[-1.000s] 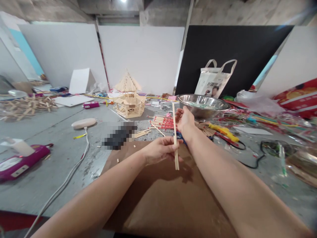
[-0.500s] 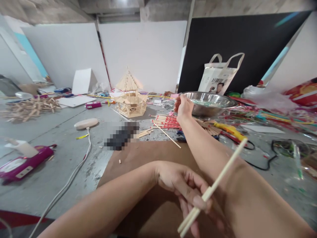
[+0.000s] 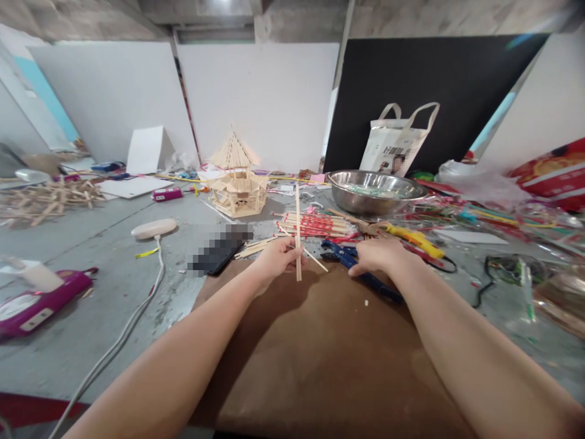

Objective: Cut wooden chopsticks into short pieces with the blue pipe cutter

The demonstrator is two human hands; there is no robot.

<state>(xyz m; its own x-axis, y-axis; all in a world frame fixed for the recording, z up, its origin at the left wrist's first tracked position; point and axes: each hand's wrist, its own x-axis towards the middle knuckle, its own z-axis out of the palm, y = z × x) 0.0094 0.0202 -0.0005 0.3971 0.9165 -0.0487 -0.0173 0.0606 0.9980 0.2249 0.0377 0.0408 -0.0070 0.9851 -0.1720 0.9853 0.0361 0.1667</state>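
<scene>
My left hand point(image 3: 276, 256) pinches a pair of wooden chopsticks point(image 3: 298, 225) and holds them upright over the far edge of the brown mat point(image 3: 315, 353). Over on the other side, my right hand point(image 3: 377, 256) lies palm down with its fingers curled over the handles of blue pliers point(image 3: 351, 261) lying at the mat's far edge. Behind both hands is a pile of red-wrapped chopsticks point(image 3: 313, 224). A small pavilion model built from sticks point(image 3: 236, 180) stands further back.
A steel bowl point(image 3: 375, 190) sits back right, with a white tote bag point(image 3: 398, 146) behind it. A yellow-handled tool point(image 3: 414, 239) and black cable point(image 3: 484, 286) lie right. Left are a phone point(image 3: 219, 251), a white cable point(image 3: 137, 317), a magenta device point(image 3: 36, 299) and a stick pile point(image 3: 46, 198).
My left hand brought the chopsticks from low near me back out to the mat's far edge and stood them upright. My right hand dropped from near the bowl onto the blue pliers.
</scene>
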